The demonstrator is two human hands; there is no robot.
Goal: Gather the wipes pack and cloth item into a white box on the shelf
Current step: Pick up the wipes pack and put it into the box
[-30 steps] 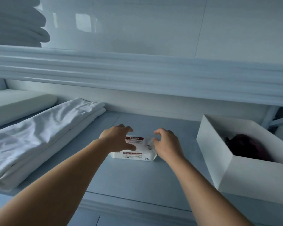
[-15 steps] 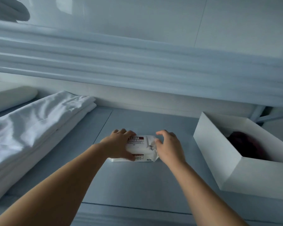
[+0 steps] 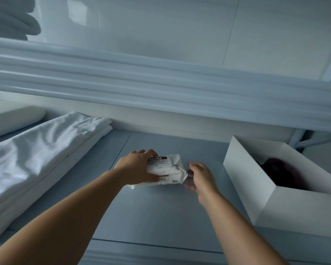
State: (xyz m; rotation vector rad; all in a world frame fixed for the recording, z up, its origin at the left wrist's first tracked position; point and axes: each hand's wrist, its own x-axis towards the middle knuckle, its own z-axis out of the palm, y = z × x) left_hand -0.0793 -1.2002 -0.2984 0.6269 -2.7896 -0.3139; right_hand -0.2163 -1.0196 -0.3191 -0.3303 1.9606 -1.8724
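A white wipes pack (image 3: 167,170) with a dark red label is tilted up off the grey shelf (image 3: 161,217), and my left hand (image 3: 136,169) grips its left end. Just right of the pack, my right hand (image 3: 201,177) has its fingers spread, its fingertips at or near the pack's right end. An open white box (image 3: 264,190) stands at the right of the shelf. Inside it lies a dark maroon cloth item (image 3: 281,174), partly hidden by the box wall.
A stack of folded white sheets (image 3: 38,148) covers the left of the shelf, with a white pillow (image 3: 13,119) behind it. The upper shelf's edge (image 3: 161,88) hangs low overhead. Rolled white bedding (image 3: 10,18) sits on top at the far left.
My left hand has closed on the pack and lifted its right end off the shelf. My right hand has let go and drawn slightly to the right.
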